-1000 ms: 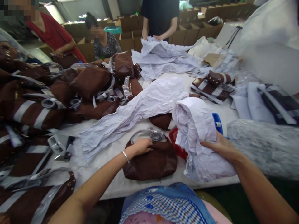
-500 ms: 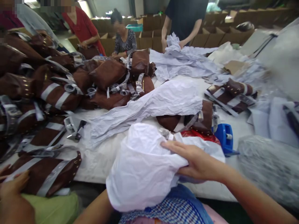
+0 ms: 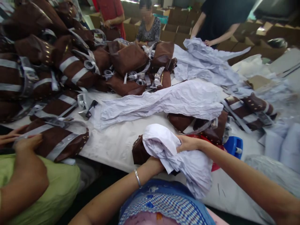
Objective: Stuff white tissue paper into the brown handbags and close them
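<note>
A crumpled bundle of white paper (image 3: 161, 137) lies bunched in front of me at the table's near edge. My right hand (image 3: 187, 143) is closed on its upper right side, thumb on top. From the left, my left hand (image 3: 156, 165) reaches in under the paper, which hides its fingers. Partly covered by the bundle is a brown bag (image 3: 139, 150) with small studs. Just beyond lies a long crumpled white sheet (image 3: 161, 101), partly over more brown bags (image 3: 217, 125). A blue tape dispenser (image 3: 234, 147) stands to the right.
Brown bags with wrapped straps (image 3: 128, 57) are heaped at left and back. A co-worker's hand (image 3: 30, 142) rests on a brown bag (image 3: 61, 137) at near left. Across the table a person in dark clothes handles white sheets (image 3: 206, 62). Clear plastic (image 3: 274, 172) lies at right.
The paper has been gathered into a smaller bundle and shifted right, uncovering a brown bag beneath it. My left forearm has come forward and my view has turned left.
</note>
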A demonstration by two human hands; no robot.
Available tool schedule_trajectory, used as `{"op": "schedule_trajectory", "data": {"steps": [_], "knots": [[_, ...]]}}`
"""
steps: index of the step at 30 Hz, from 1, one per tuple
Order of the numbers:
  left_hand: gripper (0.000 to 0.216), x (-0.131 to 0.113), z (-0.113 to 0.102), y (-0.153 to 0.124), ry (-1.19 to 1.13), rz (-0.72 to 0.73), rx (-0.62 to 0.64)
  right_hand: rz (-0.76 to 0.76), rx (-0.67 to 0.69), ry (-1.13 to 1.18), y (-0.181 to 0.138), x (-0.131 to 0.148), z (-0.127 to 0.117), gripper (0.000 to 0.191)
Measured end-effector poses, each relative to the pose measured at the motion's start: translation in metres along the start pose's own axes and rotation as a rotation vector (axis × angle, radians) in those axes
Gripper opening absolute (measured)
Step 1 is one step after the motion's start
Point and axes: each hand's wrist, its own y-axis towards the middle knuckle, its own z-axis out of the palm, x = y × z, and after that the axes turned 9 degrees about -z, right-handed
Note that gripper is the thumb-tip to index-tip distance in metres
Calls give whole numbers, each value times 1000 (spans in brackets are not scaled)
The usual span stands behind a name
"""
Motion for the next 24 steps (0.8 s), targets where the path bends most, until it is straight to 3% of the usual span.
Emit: {"op": "schedule_trajectory", "data": {"steps": [4, 12, 14, 18, 21, 24], "knots": [[44, 0, -2, -3, 75, 30, 25, -23, 23, -113, 14, -7, -9, 48], [28, 1, 0, -30, 118, 52, -123, 103, 33, -235, -4, -26, -6, 42], [24, 6, -7, -27, 163, 92, -106, 115, -4, -211, -10, -23, -6, 47], [15, 22, -51, -3, 279, 270, -5, 155, -245, -32, -23, -12, -11, 57], [21, 23, -104, 26, 360, 421, -42, 164, -482, 117, -39, -8, -7, 63], [26, 14, -145, 50, 409, 447, -49, 116, -637, 250, -54, -15, 11, 65]]}}
